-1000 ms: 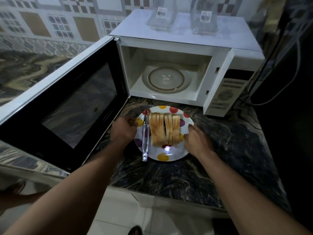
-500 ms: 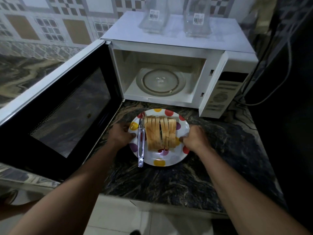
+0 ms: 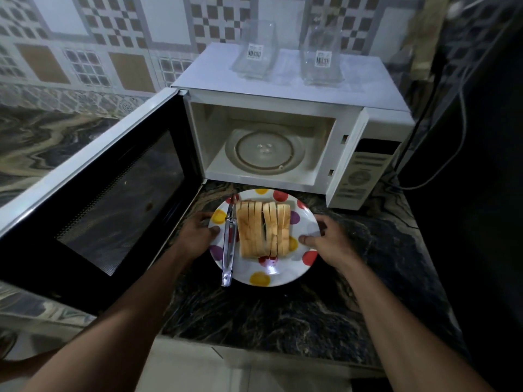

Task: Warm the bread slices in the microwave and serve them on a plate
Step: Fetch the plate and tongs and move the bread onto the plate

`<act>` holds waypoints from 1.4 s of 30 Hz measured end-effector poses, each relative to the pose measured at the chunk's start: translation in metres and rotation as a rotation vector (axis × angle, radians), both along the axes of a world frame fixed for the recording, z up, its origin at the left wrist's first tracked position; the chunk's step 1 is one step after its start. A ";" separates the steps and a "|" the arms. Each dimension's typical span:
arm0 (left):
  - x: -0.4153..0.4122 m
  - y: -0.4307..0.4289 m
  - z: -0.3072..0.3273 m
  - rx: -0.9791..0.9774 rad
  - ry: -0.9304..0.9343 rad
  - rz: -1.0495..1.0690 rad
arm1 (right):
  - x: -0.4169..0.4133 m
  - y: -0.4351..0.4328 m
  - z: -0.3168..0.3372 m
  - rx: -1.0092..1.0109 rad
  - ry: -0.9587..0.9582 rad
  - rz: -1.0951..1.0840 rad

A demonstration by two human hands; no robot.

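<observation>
Left hand (image 3: pixel 195 236) and right hand (image 3: pixel 331 239) clasp the plate (image 3: pixel 283 278) in curled fingers (image 3: pixel 307 239) on the bench (image 3: pixel 283 321) before the open microwave (image 3: pixel 283 108), where a tilted lift could topple the on-edge bread slices (image 3: pixel 263 227) (and the metal tongs (image 3: pixel 227 244) beside them might spark inside).

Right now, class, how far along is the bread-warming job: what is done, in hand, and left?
Done: the microwave door stands open; bread slices sit on the plate beside tongs. In hand: left hand and right hand grip the plate's rim on the counter. Left, probably: the turntable is bare, so warming and serving remain.
</observation>
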State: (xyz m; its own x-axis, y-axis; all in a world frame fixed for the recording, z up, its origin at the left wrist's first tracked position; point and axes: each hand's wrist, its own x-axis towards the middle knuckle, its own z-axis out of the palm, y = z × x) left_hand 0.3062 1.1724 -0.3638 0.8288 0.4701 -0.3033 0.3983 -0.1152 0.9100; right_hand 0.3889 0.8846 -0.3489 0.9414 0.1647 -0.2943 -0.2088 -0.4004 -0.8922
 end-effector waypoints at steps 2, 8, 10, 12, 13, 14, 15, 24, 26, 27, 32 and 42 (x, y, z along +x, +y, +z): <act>-0.001 0.003 0.003 -0.028 -0.009 -0.006 | -0.002 -0.004 -0.001 0.047 0.022 0.018; -0.009 -0.011 0.030 -0.087 -0.046 0.005 | -0.010 -0.004 0.002 0.265 0.007 0.002; -0.013 -0.021 0.040 -0.080 -0.067 0.031 | -0.013 -0.005 0.006 0.301 0.034 0.023; -0.016 -0.033 0.049 -0.093 -0.105 0.066 | -0.016 -0.007 0.011 0.341 0.062 0.034; -0.017 -0.039 0.053 -0.106 -0.125 0.083 | -0.018 -0.007 0.014 0.363 0.074 0.034; -0.020 -0.044 0.057 -0.124 -0.148 0.100 | -0.019 -0.008 0.015 0.379 0.082 0.036; -0.021 -0.048 0.059 -0.149 -0.161 0.111 | -0.020 -0.008 0.018 0.391 0.087 0.043; -0.045 -0.051 0.090 -0.208 -0.205 0.048 | -0.035 -0.018 0.049 0.401 0.104 0.143; -0.052 -0.050 0.097 -0.242 -0.201 0.045 | -0.040 -0.018 0.058 0.398 0.107 0.174; -0.055 -0.048 0.100 -0.256 -0.199 0.046 | -0.043 -0.017 0.063 0.401 0.105 0.180; -0.069 -0.038 0.115 -0.289 -0.144 0.046 | -0.063 -0.013 0.080 0.427 0.016 0.198; -0.118 -0.017 0.137 -0.320 -0.233 -0.056 | -0.126 -0.003 0.097 0.433 -0.034 0.174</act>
State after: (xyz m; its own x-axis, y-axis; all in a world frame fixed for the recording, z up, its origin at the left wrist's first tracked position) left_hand 0.1878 1.1551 -0.2265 0.9146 0.3344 -0.2275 0.1778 0.1729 0.9688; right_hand 0.2630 0.8818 -0.2524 0.8968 0.4219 -0.1335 -0.1396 -0.0164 -0.9901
